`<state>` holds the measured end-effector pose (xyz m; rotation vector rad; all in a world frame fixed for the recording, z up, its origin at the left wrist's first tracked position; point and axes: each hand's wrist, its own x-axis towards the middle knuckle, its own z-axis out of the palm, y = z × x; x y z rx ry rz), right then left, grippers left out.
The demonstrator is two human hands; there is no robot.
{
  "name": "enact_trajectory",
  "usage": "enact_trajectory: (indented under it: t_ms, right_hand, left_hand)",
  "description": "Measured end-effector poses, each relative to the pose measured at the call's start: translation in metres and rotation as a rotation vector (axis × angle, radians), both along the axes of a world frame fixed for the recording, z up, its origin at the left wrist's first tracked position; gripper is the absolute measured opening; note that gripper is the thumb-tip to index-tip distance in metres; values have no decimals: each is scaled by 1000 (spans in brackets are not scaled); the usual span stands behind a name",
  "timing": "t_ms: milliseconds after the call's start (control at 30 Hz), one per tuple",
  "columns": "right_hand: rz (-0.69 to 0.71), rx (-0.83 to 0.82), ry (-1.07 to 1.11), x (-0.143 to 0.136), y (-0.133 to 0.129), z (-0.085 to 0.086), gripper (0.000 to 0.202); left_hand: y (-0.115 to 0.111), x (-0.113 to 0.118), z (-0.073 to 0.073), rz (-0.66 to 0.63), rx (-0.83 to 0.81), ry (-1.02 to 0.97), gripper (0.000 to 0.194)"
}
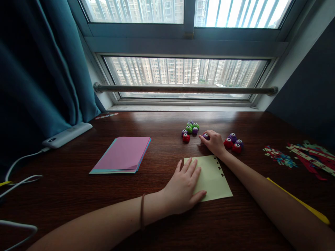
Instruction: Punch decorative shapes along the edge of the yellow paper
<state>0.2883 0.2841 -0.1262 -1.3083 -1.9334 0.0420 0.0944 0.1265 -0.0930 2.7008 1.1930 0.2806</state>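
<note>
My left hand point(184, 186) lies flat with fingers spread on a pale yellow sheet of paper point(213, 183). Small dark heart-shaped holes run along the sheet's right edge. Beyond the sheet, my right hand point(213, 141) has its thumb and fingers closed around a purple craft punch point(206, 136), which is partly hidden by them. To its left stands a group of small green, purple and red craft punches point(188, 129). Several red and purple punches point(232, 142) sit close to the right of my right wrist.
A stack of pink and blue paper point(121, 155) lies at left. A white power strip point(68, 135) with a cable rests by the curtain point(70, 69). Rightward are paper confetti point(280, 157), punched strips point(311, 155) and a yellow stick-like tool point(298, 200) beside my right forearm.
</note>
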Motion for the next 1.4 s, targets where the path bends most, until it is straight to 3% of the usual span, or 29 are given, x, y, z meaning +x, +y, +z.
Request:
enact_trajectory:
  t_ms: [1400]
  right_hand:
    - [3,6,4,-1,0,1,17]
  left_hand:
    - [-1,-1,-2,1,2,3,63]
